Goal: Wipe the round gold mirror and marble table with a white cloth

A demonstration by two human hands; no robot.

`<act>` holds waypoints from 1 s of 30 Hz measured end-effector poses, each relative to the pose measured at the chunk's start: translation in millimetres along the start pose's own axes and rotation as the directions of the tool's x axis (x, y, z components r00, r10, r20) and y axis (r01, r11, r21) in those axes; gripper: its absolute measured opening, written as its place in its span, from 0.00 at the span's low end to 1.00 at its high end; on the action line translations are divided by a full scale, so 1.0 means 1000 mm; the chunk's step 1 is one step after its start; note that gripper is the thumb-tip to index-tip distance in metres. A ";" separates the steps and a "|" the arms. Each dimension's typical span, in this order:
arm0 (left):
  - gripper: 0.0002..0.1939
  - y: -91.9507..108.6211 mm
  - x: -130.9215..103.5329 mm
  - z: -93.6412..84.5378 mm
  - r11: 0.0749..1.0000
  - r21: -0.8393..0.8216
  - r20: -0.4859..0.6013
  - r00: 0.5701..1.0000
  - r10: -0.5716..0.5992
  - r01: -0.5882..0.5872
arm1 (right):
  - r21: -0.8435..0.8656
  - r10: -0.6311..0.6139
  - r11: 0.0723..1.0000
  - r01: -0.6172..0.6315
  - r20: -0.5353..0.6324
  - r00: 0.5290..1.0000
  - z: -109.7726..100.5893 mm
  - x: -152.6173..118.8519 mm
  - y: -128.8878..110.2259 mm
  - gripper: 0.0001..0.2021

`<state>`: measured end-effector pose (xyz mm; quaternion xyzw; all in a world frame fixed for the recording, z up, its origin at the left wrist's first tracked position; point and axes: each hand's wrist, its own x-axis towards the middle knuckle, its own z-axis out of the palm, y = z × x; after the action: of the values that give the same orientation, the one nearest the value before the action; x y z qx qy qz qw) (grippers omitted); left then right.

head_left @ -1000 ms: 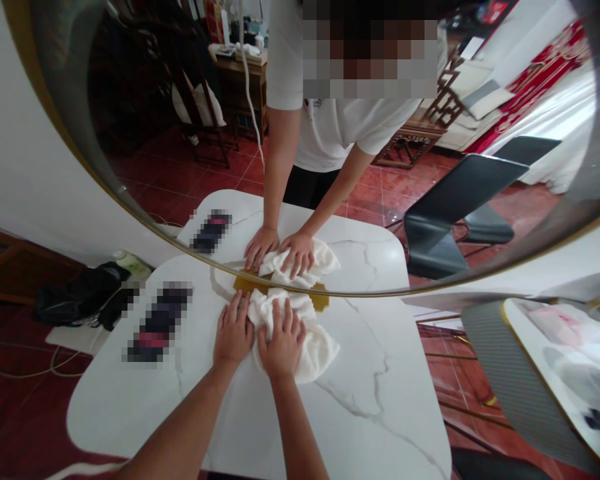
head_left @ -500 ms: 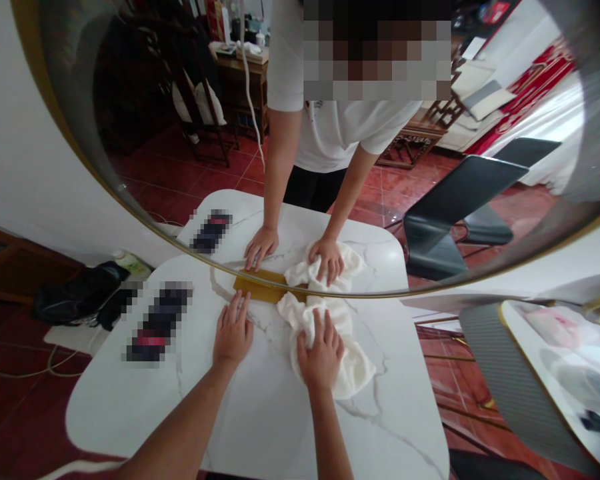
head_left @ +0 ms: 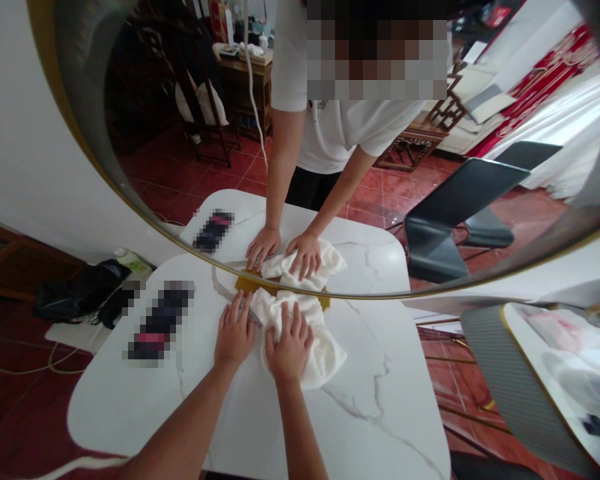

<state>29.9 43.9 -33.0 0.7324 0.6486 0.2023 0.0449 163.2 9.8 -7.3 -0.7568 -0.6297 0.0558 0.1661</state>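
A white cloth (head_left: 325,357) lies bunched on the white marble-patterned table (head_left: 380,427). My right hand (head_left: 290,350) presses on the cloth from above, its fingers spread and not visibly gripping it. Flat on the tabletop, my left hand (head_left: 234,333) has its fingers stretched out, the tips at a gold plate (head_left: 250,283). The cloth's left edge comes close to the left hand's fingers and covers part of this plate. Above the plate passes the gold rim (head_left: 270,287) of a large round mirror (head_left: 360,227), which reflects both hands and the cloth.
A blurred-out dark object (head_left: 163,320) lies at the table's left. A black bag (head_left: 80,290) and a green-labelled bottle (head_left: 133,261) are beyond the left edge. On the right stands a ribbed grey piece of furniture (head_left: 520,373) with a white top. A white wall is behind.
My right hand has slid left across the table with the cloth, bringing it near my left hand and uncovering the gold plate's right end. The left hand has stayed put.
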 end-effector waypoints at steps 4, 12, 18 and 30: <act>0.31 -0.002 -0.001 0.001 1.000 0.019 0.024 1.000 0.007 -0.007 | 0.024 -0.051 0.998 0.050 0.019 0.999 0.006 0.004 -0.020 0.31; 0.32 -0.001 -0.001 0.001 1.000 0.008 0.009 1.000 0.015 -0.015 | 0.000 -0.090 0.996 0.090 0.028 0.996 -0.001 0.002 0.000 0.31; 0.33 0.000 0.000 0.000 1.000 0.013 0.020 1.000 0.006 -0.007 | -0.038 0.038 0.999 -0.039 -0.022 0.999 -0.017 -0.004 0.043 0.29; 0.32 0.000 0.002 -0.003 1.000 -0.008 0.005 1.000 -0.005 0.005 | -0.011 0.129 0.992 -0.130 -0.041 0.991 -0.016 -0.004 0.015 0.29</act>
<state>28.5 45.3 -29.6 0.7311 0.6494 0.2030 0.0500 181.0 0.6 1.9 -0.7981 -0.5762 0.0472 0.1696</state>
